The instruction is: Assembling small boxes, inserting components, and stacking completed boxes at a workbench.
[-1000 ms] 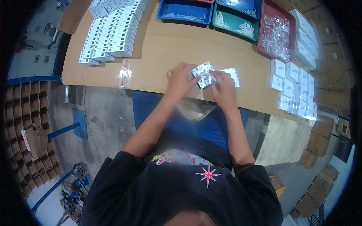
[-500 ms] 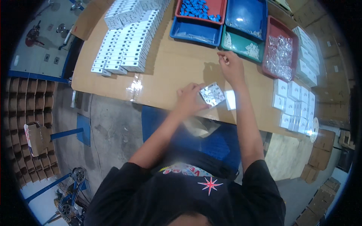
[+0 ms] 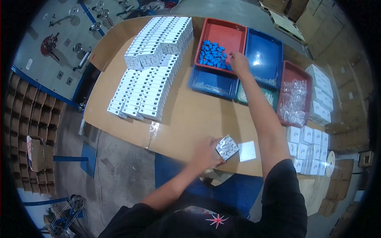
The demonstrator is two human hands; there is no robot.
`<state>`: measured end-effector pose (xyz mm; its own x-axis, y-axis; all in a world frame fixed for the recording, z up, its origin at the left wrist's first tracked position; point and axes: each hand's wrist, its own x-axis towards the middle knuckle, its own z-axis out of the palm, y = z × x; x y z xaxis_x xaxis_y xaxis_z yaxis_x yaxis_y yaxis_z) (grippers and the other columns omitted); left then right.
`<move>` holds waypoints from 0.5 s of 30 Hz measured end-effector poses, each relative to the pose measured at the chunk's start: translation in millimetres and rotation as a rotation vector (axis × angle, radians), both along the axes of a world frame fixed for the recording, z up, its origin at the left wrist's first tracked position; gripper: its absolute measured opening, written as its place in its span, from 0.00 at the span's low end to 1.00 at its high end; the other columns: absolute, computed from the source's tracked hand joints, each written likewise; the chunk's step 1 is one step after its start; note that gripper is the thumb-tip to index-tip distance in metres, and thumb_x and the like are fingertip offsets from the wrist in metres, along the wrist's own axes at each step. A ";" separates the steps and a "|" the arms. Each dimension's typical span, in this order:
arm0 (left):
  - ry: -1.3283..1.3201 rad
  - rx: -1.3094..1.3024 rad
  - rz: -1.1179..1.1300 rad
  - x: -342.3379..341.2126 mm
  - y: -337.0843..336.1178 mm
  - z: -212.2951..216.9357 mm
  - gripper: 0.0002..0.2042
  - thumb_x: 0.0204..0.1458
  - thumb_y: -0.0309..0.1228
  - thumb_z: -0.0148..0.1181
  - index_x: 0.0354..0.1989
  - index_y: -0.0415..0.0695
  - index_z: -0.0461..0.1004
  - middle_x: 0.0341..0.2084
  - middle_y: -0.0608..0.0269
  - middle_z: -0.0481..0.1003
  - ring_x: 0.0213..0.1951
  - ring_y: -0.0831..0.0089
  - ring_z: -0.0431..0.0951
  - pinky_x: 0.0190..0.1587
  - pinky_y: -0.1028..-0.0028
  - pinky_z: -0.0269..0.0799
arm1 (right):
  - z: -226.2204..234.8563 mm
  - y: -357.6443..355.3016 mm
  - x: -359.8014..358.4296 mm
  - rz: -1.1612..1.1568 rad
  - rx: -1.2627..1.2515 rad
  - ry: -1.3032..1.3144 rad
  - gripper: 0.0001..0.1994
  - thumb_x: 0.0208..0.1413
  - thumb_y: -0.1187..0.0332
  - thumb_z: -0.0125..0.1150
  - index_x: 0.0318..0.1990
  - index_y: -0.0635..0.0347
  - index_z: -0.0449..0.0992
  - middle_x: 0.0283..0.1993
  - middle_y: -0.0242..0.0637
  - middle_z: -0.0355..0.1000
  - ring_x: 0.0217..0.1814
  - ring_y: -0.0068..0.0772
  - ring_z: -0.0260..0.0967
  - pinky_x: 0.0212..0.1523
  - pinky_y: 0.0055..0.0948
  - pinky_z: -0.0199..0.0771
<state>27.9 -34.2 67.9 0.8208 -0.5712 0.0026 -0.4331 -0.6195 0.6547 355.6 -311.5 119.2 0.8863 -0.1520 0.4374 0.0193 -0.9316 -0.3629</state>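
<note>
Near the front edge of the table, my left hand (image 3: 208, 154) is closed around the side of a small white box (image 3: 227, 148) with a grey pattern on top. A flat white square piece (image 3: 247, 151) lies just to the right of that box. My right hand (image 3: 239, 64) is stretched far forward over the red tray (image 3: 228, 29), its fingers drawn together at the right edge of a heap of small blue pieces (image 3: 213, 54). Whatever is between those fingertips is too small to make out.
Blue trays (image 3: 265, 47) and a green tray (image 3: 262, 96) adjoin the red one. A second red tray (image 3: 283, 69) holds clear plastic packets. White boxes stand in rows (image 3: 145, 91) at left and in stacks (image 3: 307, 148) at right.
My right hand has moved forward from above the table beside the green tray to the blue pieces. My left hand still holds the box. The whole view has shifted, showing more of the far side.
</note>
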 end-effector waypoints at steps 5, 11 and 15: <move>-0.010 -0.042 0.069 3.8 -2.3 3.1 0.46 0.35 0.59 0.77 0.65 0.52 0.69 0.50 0.61 0.70 0.54 0.63 0.70 0.54 0.57 0.55 | 7.7 10.2 22.0 0.119 -0.246 0.041 0.18 0.55 0.74 0.58 0.54 0.51 0.79 0.49 0.49 0.77 0.53 0.56 0.76 0.52 0.52 0.76; 0.020 0.107 0.095 13.4 -12.5 18.4 0.49 0.37 0.56 0.77 0.70 0.54 0.63 0.47 0.60 0.71 0.52 0.60 0.71 0.54 0.58 0.55 | -2.2 3.5 35.1 0.185 -0.281 0.074 0.18 0.53 0.74 0.61 0.53 0.50 0.80 0.49 0.46 0.75 0.55 0.54 0.74 0.53 0.50 0.76; 0.090 0.147 0.035 27.2 -12.2 32.8 0.51 0.38 0.55 0.77 0.72 0.54 0.60 0.46 0.60 0.71 0.51 0.61 0.72 0.53 0.58 0.55 | -4.9 -0.9 41.6 0.184 -0.241 0.084 0.17 0.52 0.73 0.63 0.51 0.53 0.80 0.49 0.46 0.75 0.55 0.53 0.74 0.53 0.51 0.76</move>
<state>55.1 -46.4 100.7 0.8334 -0.5309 -0.1536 -0.3531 -0.7252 0.5911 397.2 -312.4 114.3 0.9239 0.1134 0.3654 0.1749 -0.9746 -0.1397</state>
